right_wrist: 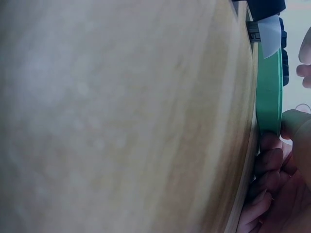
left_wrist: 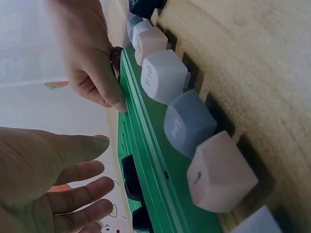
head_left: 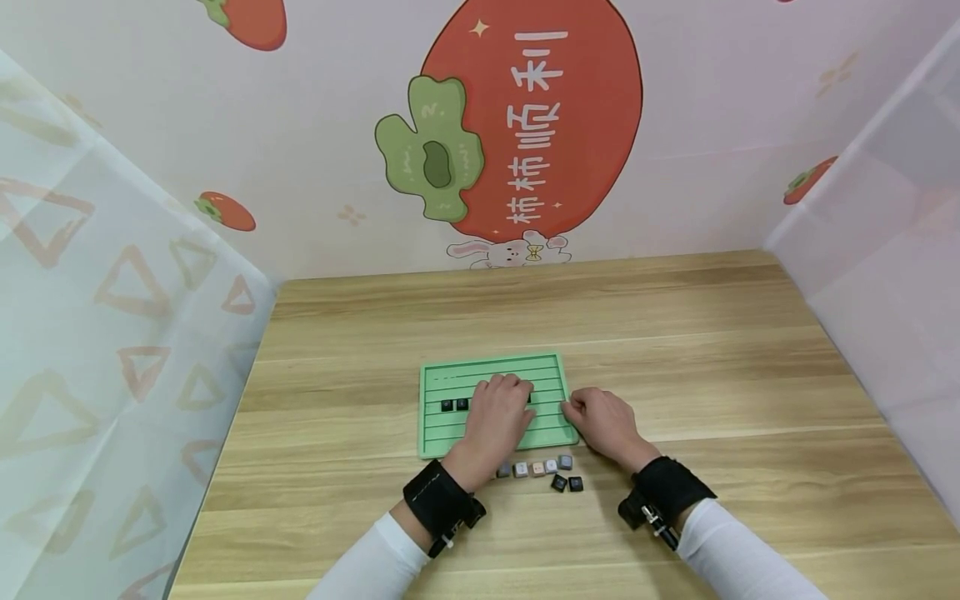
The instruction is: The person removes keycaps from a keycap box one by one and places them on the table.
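A green ridged tray [head_left: 551, 429] lies on the table, with several black keycaps [head_left: 447, 406] in a row on it. My left hand [head_left: 495, 421] is over the tray's middle and hides part of that row. In the left wrist view its fingers [left_wrist: 80, 194] are loosely bent, with nothing between them and the thumb. At the tray's right edge, my right hand [head_left: 606, 425] pinches the rim, thumb on top and curled fingers [right_wrist: 269, 160] beneath, as the right wrist view shows.
Just in front of the tray stand white, pink and grey-blue keycaps [head_left: 521, 470] in a line, partly behind the left wrist. Two black keycaps [head_left: 575, 483] lie nearer me. Wooden table [head_left: 712, 358] surrounds them, with a printed backdrop [head_left: 330, 150] behind and at both sides.
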The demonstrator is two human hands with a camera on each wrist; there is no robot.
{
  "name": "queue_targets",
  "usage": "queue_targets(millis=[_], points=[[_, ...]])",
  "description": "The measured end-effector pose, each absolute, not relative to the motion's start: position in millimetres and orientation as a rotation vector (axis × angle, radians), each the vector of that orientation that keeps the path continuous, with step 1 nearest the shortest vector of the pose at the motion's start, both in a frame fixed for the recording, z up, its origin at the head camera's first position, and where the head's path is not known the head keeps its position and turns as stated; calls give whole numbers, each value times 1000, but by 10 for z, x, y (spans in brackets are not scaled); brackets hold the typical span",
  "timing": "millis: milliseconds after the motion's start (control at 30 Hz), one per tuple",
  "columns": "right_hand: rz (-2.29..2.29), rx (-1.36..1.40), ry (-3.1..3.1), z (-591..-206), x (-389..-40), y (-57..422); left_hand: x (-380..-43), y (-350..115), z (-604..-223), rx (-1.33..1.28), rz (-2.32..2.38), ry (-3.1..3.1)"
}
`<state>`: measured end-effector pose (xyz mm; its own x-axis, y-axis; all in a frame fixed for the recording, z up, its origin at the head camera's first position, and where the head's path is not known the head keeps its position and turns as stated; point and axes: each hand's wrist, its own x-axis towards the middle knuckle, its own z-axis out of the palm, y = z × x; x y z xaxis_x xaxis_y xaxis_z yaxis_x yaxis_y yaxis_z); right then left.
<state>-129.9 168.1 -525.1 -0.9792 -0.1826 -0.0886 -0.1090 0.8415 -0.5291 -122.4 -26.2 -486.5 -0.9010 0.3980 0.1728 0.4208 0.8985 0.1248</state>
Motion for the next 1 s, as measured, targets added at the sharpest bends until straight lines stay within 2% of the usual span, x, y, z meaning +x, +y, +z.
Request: queue_targets(millis=[1000], points=[[-819, -218, 2877, -5241, -1307, 1674, -1367, -238, -4982, -631, -214, -3007]])
